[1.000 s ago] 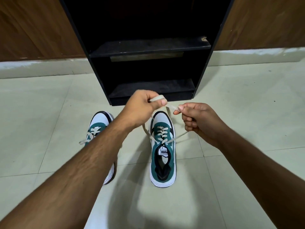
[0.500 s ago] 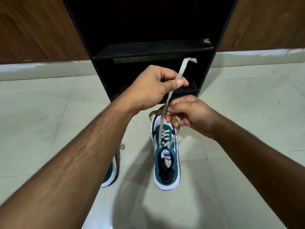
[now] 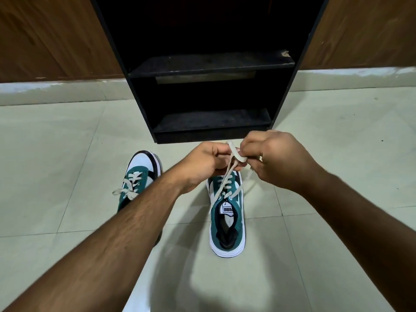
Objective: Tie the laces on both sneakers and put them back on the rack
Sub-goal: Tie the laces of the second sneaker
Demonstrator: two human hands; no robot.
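Two green, white and black sneakers stand on the tiled floor with their toes toward the rack. Over the toe of the right sneaker (image 3: 227, 221), my left hand (image 3: 202, 163) and my right hand (image 3: 276, 158) meet. Both pinch its cream laces (image 3: 234, 154), which rise taut from the eyelets and cross between my fingers. My left forearm partly covers the left sneaker (image 3: 139, 176). That shoe's laces (image 3: 127, 188) lie loose, one end trailing onto the floor. The black rack (image 3: 213, 64) stands just beyond my hands, and its two visible shelves are bare.
Wooden panels (image 3: 45, 41) flank the rack on both sides above a pale skirting. Light floor tiles (image 3: 56, 154) stretch left and right of the sneakers.
My left hand has come down from its raised pull to the right hand's level. The lace it held high is now crossed between both hands. The left sneaker shows more.
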